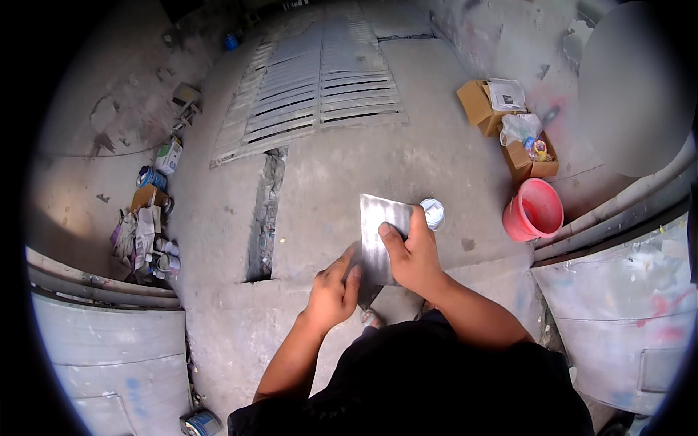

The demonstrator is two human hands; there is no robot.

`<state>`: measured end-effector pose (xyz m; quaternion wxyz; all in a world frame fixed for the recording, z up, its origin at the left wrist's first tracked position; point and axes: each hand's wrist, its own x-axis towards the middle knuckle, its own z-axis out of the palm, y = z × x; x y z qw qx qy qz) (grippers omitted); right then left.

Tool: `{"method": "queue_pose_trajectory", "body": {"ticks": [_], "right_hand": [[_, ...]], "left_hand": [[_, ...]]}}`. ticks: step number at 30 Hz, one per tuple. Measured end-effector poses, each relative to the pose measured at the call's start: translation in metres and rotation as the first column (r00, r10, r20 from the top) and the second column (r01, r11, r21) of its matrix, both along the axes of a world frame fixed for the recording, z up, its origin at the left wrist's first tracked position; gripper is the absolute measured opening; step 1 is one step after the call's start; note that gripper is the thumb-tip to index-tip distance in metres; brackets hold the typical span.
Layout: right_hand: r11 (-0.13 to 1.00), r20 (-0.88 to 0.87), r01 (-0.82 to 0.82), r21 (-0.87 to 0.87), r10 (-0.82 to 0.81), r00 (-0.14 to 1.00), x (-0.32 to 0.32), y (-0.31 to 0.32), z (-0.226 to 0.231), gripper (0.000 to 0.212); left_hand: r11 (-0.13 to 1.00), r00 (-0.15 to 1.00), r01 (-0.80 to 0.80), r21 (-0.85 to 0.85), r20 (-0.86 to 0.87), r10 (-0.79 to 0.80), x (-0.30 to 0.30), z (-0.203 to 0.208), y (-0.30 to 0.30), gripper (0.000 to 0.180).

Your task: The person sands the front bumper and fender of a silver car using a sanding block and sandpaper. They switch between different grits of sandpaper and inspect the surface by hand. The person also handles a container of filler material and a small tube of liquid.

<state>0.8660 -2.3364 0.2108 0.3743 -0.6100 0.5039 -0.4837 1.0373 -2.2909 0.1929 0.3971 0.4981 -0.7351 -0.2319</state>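
My right hand (413, 251) grips a flat, shiny metal plate (376, 254) by its right edge, with the thumb pressed on its face. The plate is roughly rectangular and reflects bright light. At the plate's left edge, my left hand (333, 292) is closed, thumb against fingers, on a thin dark grey piece (354, 261) whose kind I cannot make out. A dark corner (369, 296) shows below the plate; I cannot tell whether it belongs to the same piece. On the floor just beyond my right hand stands a small white can (432, 212).
A pink bucket (534, 211) and open cardboard boxes (529, 156) line the right wall. Cans, a box and crumpled rags (144, 232) lie along the left. Ahead, the concrete floor has a narrow rubble-filled trench (266, 225) and a slatted metal grate (320, 91).
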Motion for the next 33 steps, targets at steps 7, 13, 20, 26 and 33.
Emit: {"method": "queue_pose_trajectory", "body": {"ticks": [7, 13, 20, 26, 33], "right_hand": [[0.988, 0.005, 0.056, -0.141, -0.056, 0.998, 0.000, 0.010, -0.019, 0.032], [0.987, 0.011, 0.034, -0.154, -0.033, 0.999, 0.002, 0.020, -0.026, 0.031], [0.999, 0.007, -0.005, -0.046, 0.005, 1.000, 0.008, 0.009, 0.000, 0.032], [0.997, 0.038, 0.027, -0.075, -0.024, 0.999, 0.007, 0.024, -0.014, 0.032], [0.973, 0.030, 0.061, -0.221, -0.055, 0.998, 0.012, 0.033, -0.024, 0.029]], "left_hand": [[0.999, 0.998, -0.020, -0.033, -0.068, 0.017, -0.006, -0.001, -0.002, 0.035], [0.996, 0.981, -0.063, -0.057, -0.185, 0.052, -0.007, -0.001, -0.003, 0.037], [0.995, 0.986, -0.058, 0.081, -0.154, 0.070, -0.004, -0.006, 0.008, 0.037], [0.998, 0.990, -0.062, 0.034, -0.127, 0.066, -0.007, -0.009, 0.008, 0.036], [0.992, 0.977, -0.063, -0.110, -0.209, 0.039, -0.008, -0.010, 0.001, 0.036]]}}
